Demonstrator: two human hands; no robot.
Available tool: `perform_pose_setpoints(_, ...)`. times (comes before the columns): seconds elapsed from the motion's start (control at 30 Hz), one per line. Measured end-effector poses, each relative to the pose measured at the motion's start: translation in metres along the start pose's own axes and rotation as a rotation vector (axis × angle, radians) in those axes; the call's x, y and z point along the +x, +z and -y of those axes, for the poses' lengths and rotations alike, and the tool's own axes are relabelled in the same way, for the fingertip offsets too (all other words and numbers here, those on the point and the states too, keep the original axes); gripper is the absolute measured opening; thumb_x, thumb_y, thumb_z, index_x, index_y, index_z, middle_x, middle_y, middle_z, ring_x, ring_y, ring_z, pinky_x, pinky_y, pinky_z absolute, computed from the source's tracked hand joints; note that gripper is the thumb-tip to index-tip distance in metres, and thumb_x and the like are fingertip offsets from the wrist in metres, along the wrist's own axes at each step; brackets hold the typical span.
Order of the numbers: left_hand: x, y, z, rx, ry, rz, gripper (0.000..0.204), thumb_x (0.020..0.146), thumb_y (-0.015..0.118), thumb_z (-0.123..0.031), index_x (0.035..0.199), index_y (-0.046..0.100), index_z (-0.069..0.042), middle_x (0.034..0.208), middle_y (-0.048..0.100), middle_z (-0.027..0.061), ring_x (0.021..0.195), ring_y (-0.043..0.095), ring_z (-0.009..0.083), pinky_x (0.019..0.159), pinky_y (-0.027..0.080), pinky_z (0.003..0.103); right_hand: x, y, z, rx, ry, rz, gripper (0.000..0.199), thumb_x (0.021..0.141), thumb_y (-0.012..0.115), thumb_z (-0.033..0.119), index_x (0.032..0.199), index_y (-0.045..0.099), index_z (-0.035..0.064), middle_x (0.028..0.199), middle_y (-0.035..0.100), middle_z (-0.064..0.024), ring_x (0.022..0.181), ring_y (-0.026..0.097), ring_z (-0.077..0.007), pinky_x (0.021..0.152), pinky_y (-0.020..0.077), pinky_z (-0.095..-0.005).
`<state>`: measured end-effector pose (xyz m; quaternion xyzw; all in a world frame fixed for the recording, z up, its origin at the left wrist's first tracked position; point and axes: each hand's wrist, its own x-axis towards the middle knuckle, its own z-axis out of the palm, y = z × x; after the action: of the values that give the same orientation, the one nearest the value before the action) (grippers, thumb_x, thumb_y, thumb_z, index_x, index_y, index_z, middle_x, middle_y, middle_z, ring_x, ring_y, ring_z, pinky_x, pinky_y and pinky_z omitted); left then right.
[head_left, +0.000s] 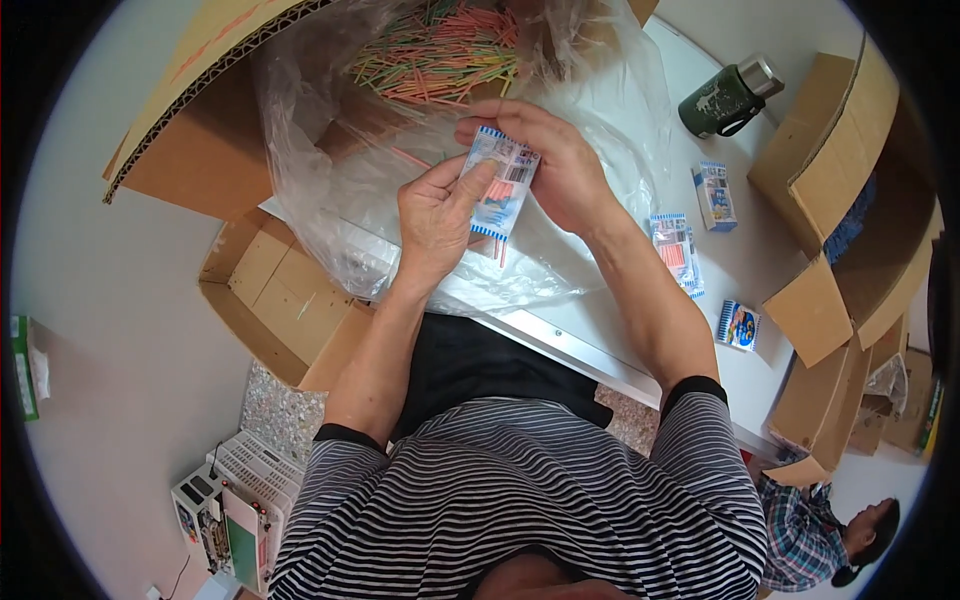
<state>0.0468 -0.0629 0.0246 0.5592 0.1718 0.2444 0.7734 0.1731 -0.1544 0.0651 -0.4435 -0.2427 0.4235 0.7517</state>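
My left hand (434, 222) grips a small flat plastic packet (512, 212), its thumb lying across the front. The packet is clear and white with blue striped ends, and pink shows through it. My right hand (568, 172) is at the packet's right edge, with its fingers stretched out beyond the top; its thumb is hidden. Under my hands spreads a clear plastic bag (570, 270). Many thin pink, green and yellow sticks (440, 60) are heaped at its far end. A few loose sticks (499, 252) show just below the packet.
A large cardboard box (200, 160) stands at far left, above a shallow carton (262, 290). On the white table's right lie several similar packets (676, 252), beside a dark green flask (725, 100). Open cartons (815, 330) line the right edge. A person (815, 530) is at lower right.
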Motion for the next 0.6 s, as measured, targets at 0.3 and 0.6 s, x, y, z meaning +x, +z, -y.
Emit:
perform_pose_setpoints(0.3,-0.009,0.023,0.002,0.001,0.101,-0.161,0.020,0.097,0.066,-0.019,0.101,0.071,0.001,0.085,0.074,0.0102,0.071,0.068,0.0123,0.061,0.052,0.024,-0.038,-0.008,0.001,-0.471,-0.024,-0.053,0.031,0.094,0.069,0.024,0.110,0.068,-0.0027,0.098,0.071,-0.0069,0.086,0.068,-0.0143,0.083,0.0521,-0.0284)
perform_pose_setpoints(0.6,0.013,-0.049,-0.040,1.099,0.186,-0.349,0.029,0.087,0.070,-0.036,0.088,0.073,-0.007,0.080,0.072,0.0139,0.075,0.070,0.0346,0.069,0.053,0.043,-0.123,-0.106,0.070,-1.023,0.215,-0.324,0.030,0.093,0.067,0.017,0.118,0.060,0.0009,0.094,0.071,-0.0088,0.079,0.068,-0.0157,0.075,0.0538,-0.0297)
